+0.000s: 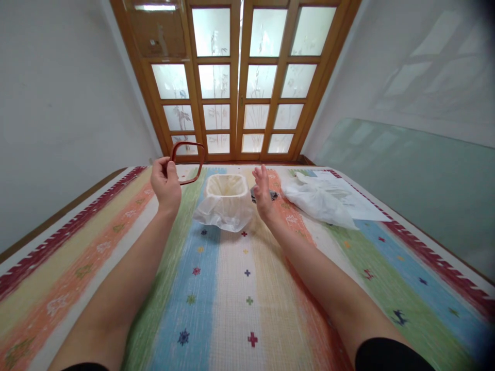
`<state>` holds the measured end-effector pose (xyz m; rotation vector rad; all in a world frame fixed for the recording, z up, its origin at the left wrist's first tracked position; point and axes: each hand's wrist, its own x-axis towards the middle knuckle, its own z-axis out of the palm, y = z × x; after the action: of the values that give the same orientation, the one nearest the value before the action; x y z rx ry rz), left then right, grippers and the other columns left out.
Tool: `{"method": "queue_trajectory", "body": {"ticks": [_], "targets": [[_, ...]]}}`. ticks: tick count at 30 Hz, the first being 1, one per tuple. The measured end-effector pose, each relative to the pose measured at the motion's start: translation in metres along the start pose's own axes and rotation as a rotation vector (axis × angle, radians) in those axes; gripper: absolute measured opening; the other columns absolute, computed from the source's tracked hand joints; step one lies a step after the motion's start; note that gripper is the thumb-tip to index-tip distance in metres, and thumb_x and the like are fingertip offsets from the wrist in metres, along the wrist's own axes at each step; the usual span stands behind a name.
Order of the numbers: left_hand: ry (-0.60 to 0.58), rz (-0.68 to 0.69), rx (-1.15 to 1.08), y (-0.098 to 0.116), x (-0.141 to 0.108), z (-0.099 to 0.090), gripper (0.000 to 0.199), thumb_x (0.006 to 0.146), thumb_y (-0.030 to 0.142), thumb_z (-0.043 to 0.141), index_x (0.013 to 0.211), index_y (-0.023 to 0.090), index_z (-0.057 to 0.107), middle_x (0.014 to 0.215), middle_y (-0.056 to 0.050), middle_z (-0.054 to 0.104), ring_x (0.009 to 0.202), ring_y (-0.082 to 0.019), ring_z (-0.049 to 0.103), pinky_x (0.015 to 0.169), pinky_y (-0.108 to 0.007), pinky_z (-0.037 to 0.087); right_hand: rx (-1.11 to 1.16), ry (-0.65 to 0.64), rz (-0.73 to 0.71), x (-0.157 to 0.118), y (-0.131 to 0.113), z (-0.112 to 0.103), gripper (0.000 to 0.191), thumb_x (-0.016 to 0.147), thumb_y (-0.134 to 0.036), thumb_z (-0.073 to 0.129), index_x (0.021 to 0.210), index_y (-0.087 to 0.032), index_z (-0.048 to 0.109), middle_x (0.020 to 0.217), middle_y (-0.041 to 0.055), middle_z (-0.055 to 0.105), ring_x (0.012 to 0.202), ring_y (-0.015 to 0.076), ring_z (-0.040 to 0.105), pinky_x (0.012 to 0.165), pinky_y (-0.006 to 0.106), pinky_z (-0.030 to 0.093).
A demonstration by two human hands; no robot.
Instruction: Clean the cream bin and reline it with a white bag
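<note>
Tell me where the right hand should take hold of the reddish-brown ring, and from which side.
Probably by the right side of the reddish-brown ring, coming from the right: the left hand holds the opposite side, leaving this one bare. It is slim, and the ring's open middle should let the right hand wrap around it.

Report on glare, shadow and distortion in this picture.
Head view: the door panes glow bright, some nearly washed out, with pale window-like reflections on the right wall. Head view: only soft, faint shadows on the tablecloth around the lined bin. Head view: wide-angle stretch near the edges, dark right-hand corners; the red rim in the left hand reads clearly.
</note>
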<state>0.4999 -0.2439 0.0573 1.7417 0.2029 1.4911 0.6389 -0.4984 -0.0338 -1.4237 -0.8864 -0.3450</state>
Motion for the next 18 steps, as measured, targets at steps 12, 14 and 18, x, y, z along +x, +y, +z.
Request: {"method": "queue_trajectory", "body": {"ticks": [12,14,18], "targets": [[-0.597,0.389,0.249,0.038,-0.038,0.029,0.014,0.099,0.033,0.066,0.101,0.022,0.074,0.098,-0.006,0.073,0.100,-0.025,0.064,0.093,-0.041,0.046,-0.310,-0.067,-0.292,0.020,-0.073,-0.002,0.042,0.104,-0.050,0.055,0.140,-0.031,0.060,0.138,0.0105,0.065,0.132,0.0303,0.059,0.117,0.055,0.047],[-0.684,0.394,0.240,0.038,-0.042,0.034,0.013,0.099,0.032,0.067,0.101,0.022,0.074,0.098,-0.006,0.074,0.100,-0.025,0.064,0.092,-0.041,0.046,-0.320,-0.097,-0.293,0.019,-0.070,-0.003,0.040,0.104,-0.049,0.055,0.138,-0.031,0.063,0.138,0.0109,0.065,0.133,0.0302,0.059,0.117,0.055,0.047],[-0.767,0.365,0.205,0.037,-0.048,0.038,0.010,0.097,0.030,0.069,0.098,0.022,0.075,0.100,-0.006,0.074,0.099,-0.025,0.065,0.089,-0.041,0.046,-0.330,-0.127,-0.270,0.016,-0.056,-0.009,0.029,0.104,-0.047,0.055,0.121,-0.029,0.071,0.136,0.0120,0.065,0.131,0.0298,0.061,0.115,0.053,0.048]]}}
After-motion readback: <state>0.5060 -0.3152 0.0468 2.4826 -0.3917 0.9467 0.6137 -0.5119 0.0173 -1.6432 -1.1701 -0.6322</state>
